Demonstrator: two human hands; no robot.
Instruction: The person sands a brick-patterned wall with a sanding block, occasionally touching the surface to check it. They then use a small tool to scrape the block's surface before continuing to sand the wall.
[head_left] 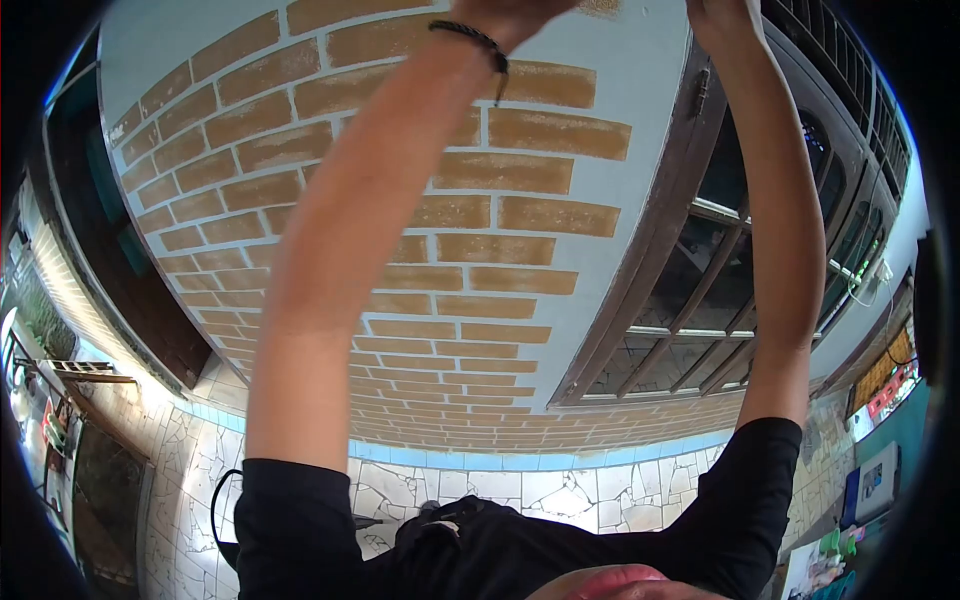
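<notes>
Both my arms are raised in front of a pale wall (640, 60) that carries a pattern of tan painted bricks (545, 212). My left hand (512, 14), with a dark braided bracelet (472, 36) at the wrist, reaches to the upper edge of the view over the bricks. My right hand (722, 14) is also at the top edge, near the brown window frame (668, 190). The fingers of both hands are cut off by the frame, so anything they hold or touch is hidden. A patch of tan speckling (602, 7) shows beside my left hand.
A brown window with glass panes (700, 275) stands to the right of the bricks. At left is a dark doorway (120, 230). Irregular pale stone tiles (390, 490) cover the floor below. Several small items lie on a table (815, 565) at lower right.
</notes>
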